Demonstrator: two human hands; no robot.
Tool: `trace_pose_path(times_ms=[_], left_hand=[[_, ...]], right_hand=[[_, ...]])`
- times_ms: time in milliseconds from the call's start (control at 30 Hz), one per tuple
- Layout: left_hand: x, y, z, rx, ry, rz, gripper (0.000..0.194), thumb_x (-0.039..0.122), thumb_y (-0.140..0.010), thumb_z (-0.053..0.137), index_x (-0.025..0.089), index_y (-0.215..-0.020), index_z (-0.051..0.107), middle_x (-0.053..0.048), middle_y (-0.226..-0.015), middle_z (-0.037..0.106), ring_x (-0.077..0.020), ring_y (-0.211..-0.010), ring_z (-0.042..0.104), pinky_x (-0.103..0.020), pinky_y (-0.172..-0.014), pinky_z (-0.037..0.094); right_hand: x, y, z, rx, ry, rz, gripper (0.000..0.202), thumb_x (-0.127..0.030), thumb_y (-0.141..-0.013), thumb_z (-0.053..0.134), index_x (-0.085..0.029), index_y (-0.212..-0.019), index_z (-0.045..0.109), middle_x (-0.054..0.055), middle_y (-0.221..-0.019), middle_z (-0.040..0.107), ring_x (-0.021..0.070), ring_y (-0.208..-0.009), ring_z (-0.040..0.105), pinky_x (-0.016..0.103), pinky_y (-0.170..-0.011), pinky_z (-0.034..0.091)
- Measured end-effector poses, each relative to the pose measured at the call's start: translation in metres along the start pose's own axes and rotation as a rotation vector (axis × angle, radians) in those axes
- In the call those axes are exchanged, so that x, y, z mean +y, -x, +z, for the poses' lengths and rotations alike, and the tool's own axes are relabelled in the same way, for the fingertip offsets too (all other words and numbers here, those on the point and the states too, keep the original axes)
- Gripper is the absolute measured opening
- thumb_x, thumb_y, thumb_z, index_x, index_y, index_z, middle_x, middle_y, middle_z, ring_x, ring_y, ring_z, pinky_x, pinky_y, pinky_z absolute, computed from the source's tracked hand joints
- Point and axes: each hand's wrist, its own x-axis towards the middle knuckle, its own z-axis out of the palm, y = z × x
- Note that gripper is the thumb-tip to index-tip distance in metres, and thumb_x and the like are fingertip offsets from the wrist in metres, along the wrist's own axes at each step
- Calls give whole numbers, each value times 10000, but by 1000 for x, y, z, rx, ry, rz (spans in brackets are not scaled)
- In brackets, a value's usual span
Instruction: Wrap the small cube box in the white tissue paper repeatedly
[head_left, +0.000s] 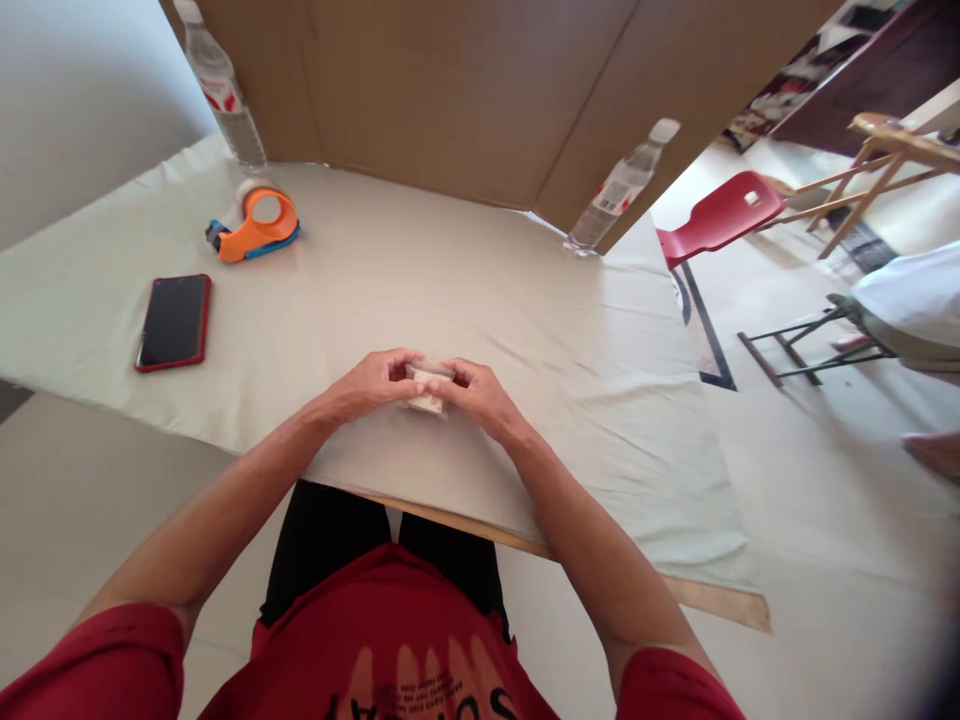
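Note:
Near the front edge of the cloth-covered table, a small pale packet in what looks like clear wrapping (427, 403) is held between both hands. My left hand (377, 382) grips its left side, fingers curled round the back and thumb at the front. From the right, my right hand (477, 393) holds it the same way, and the two thumbs almost meet over it. The fingers partly cover the packet, so its exact shape and any print are hard to make out.
On the left lie a phone in a red case (174, 322) and an orange tape dispenser (259, 228). Two bottles (225, 95) (616, 192) stand by a brown cardboard panel (450, 90) at the back. Right of the table are a red chair (724, 212) and a seated person (915, 310).

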Motion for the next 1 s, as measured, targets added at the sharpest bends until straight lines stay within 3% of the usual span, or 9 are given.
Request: trace_pose_path(times_ms=[133,233,533,800,1000], left_hand=[[-4,-7,1,34,10,-17,774,373,-731,747,105,-1415,503,-143,-1206,671,-248,-1065,651,-352,-878,515],[-6,-10,2,36,29,-22,830,357,-717,753,101,-1451,463,-136,-1195,659,-233,-1036,654,-333,-856,517],[-13,-11,3,54,-1,13,787,366,-731,734,118,-1436,488,-99,-1106,666,-190,-900,641,-296,-753,505],[-9,-9,5,63,-11,-18,731,346,-756,715,104,-1419,524,-121,-1157,692,-232,-1009,651,-320,-806,520],[-11,-10,7,66,12,-1,700,367,-741,720,101,-1369,564,-116,-1130,704,-219,-961,665,-307,-784,515]], right_hand=[[2,-4,-5,9,-16,-19,394,-529,-817,652,-169,-964,721,18,-823,683,154,-751,581,278,-707,433],[2,-11,-10,77,-41,-28,365,-514,-832,622,-174,-930,716,20,-842,685,157,-782,581,285,-742,436],[0,-25,0,156,-96,-28,228,-418,-771,645,-194,-735,666,-20,-684,600,133,-668,500,277,-666,410],[-5,-23,-4,25,-158,8,226,-415,-754,656,-193,-708,658,-24,-665,589,128,-643,498,271,-650,414],[-9,-20,-10,-48,-111,-14,253,-424,-809,634,-183,-743,678,-16,-689,616,135,-679,536,272,-689,426]])
